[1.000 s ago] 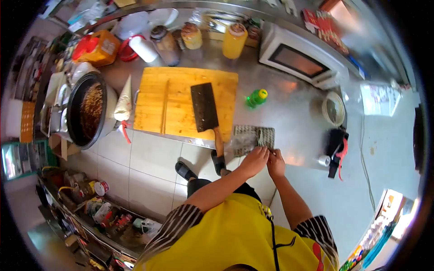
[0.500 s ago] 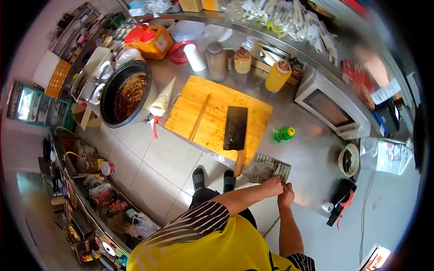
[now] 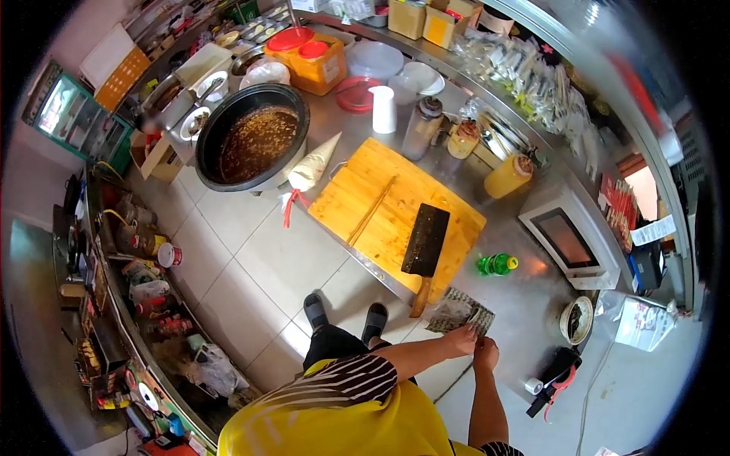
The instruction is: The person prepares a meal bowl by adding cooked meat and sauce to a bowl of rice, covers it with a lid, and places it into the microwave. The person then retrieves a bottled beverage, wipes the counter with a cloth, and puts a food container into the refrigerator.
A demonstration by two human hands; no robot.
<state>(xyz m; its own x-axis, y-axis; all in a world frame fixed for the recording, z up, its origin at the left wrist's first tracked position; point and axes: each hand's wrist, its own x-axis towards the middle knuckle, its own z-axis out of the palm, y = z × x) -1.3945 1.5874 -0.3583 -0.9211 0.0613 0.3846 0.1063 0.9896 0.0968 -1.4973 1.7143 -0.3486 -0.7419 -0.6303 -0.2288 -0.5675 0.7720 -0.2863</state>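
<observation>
Steel table [image 3: 525,304], broad, bare metal at right. Black-rimmed pot [image 3: 207,152], left of the cutting board [image 3: 357,175]: brown liquid, pale bits on top. Orange jug [image 3: 319,70]: red caps on, contents hidden. Cleaver [image 3: 426,242] on the board, handle past its near edge. Patterned piece [image 3: 480,317]: woven-looking, at the table's near edge, just beside that handle. Squeeze bottle [image 3: 506,179]: yellow fill. White bowl [image 3: 563,322]: dark contents, unidentified. Left hand [image 3: 459,341]: grip appears to pinch the piece's near end. Right hand [image 3: 487,354]: curled just beside it, fingertips hidden; cannot tell whether it pinches. Technique (judgement): light pinch, hands level, piece backed by the table, knuckles clear of the handle.
</observation>
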